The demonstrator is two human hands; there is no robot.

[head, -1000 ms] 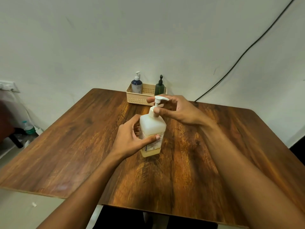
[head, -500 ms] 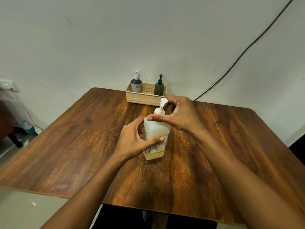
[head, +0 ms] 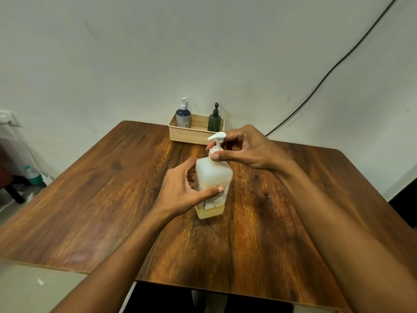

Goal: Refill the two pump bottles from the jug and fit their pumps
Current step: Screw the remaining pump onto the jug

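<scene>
From the head camera we look down on a dark brown wooden tabletop (head: pixel 90 199) set against a pale wall. Near its middle, a little toward the far edge, stands a square translucent white plastic bottle (head: pixel 214 175), upright, with a shallow layer of pale yellow liquid at its bottom and a printed label on its front.

The left hand (head: pixel 182 193) grips the bottle's body from the left. Its thumb lies across the label and its fingers curl round the far side.

A white plastic pump (head: pixel 217 137) sits in the bottle's neck with its spout pointing left. The right hand (head: pixel 246 147) comes in from the right and pinches the collar of the pump between thumb and fingers, just under the spout. We cannot tell whether the collar is screwed fully down.

At the far edge of the tabletop, close to the wall, we see a beige perforated plastic basket (head: pixel 189 137). In its left end stands a round blue-and-white pump bottle (head: pixel 183 116) with a white pump, and in its right end a slim dark green pump bottle (head: pixel 214 120) with a black pump. Both are upright and well apart from the hands.

A black cable (head: pixel 327 75) runs slantwise down the wall to the tabletop's far edge. On the floor beyond the left edge stands a small clear water bottle (head: pixel 31 175).
</scene>
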